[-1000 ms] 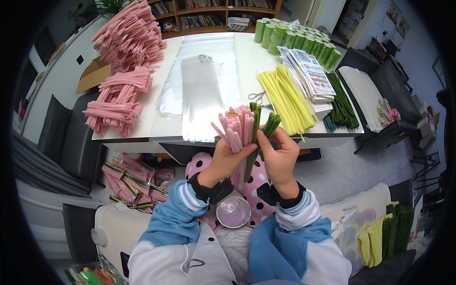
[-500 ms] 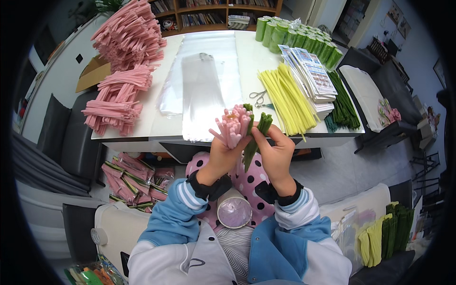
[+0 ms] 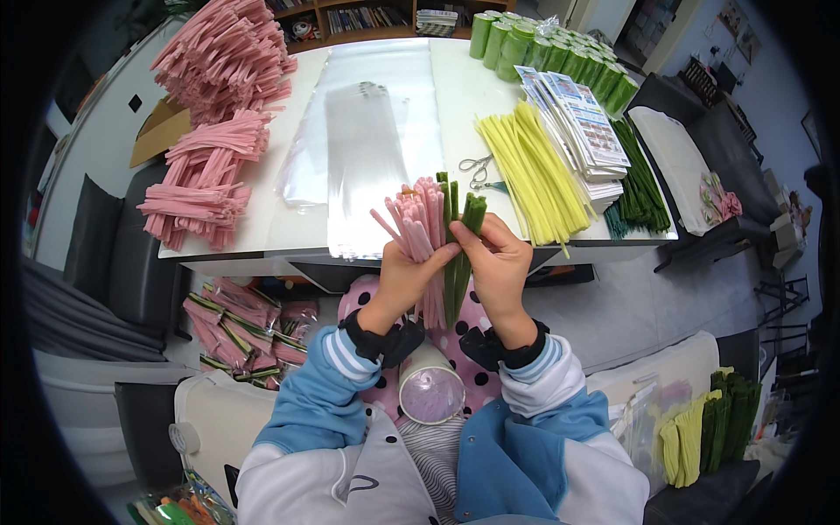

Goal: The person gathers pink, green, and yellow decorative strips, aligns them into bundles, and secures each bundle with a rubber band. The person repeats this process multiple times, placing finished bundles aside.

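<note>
My left hand (image 3: 404,273) is closed round a bundle of pink chenille stems (image 3: 417,219), whose tips fan out above my fingers. A few dark green stems stand right against the pink bundle, by my left thumb. My right hand (image 3: 500,269) pinches a small bunch of green chenille stems (image 3: 461,280) between thumb and fingers. Both bunches stand nearly upright, side by side, over my lap at the table's near edge. Their lower ends hang below my hands. Flat clear plastic bags (image 3: 363,166) lie on the table just beyond.
Pink stems (image 3: 219,70) are piled at the table's left. On its right lie scissors (image 3: 475,166), yellow stems (image 3: 534,175), stacked printed leaflets (image 3: 577,122), dark green stems (image 3: 640,179) and green rolls (image 3: 516,52). A round tub (image 3: 430,389) sits on my lap. Packed pink bundles (image 3: 241,328) lie lower left.
The green bunch has turned more upright and come alongside the pink stems. A few green stems now stand apart from the right-hand bunch, next to the pink. Both hands remain close together.
</note>
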`<action>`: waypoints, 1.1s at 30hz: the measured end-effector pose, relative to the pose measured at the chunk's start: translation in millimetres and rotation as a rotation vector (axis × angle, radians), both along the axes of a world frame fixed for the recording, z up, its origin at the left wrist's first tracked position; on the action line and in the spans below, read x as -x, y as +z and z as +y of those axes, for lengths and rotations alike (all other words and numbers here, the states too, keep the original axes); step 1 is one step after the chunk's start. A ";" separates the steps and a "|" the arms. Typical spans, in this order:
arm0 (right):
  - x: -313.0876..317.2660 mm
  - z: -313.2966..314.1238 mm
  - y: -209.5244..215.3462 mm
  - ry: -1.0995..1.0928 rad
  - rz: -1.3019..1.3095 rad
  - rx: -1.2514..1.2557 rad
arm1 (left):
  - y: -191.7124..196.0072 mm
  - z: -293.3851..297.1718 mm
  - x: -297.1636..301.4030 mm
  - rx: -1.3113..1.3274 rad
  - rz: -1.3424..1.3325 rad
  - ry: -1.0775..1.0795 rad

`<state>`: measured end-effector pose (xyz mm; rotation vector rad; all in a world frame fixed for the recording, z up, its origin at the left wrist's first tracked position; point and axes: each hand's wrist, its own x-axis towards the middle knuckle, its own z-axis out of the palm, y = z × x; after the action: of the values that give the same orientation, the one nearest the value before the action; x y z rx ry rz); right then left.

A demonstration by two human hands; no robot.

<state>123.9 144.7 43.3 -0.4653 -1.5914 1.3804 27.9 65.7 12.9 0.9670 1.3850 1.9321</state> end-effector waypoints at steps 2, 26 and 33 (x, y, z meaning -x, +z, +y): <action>6.4 0.5 -3.1 -0.014 0.016 -0.026 | -1.3 2.3 2.3 -0.004 0.016 0.014; 46.2 206.4 -58.6 -0.649 -1.068 -0.546 | 7.8 -31.3 93.5 0.029 -0.314 0.212; -17.7 220.0 -63.2 -0.718 -1.118 -0.721 | -4.0 -19.4 81.8 0.063 -0.337 0.162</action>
<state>141.6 364.7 -19.9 -1.3047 -2.2628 -0.1426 -53.9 46.2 8.9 0.4819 1.3476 2.0412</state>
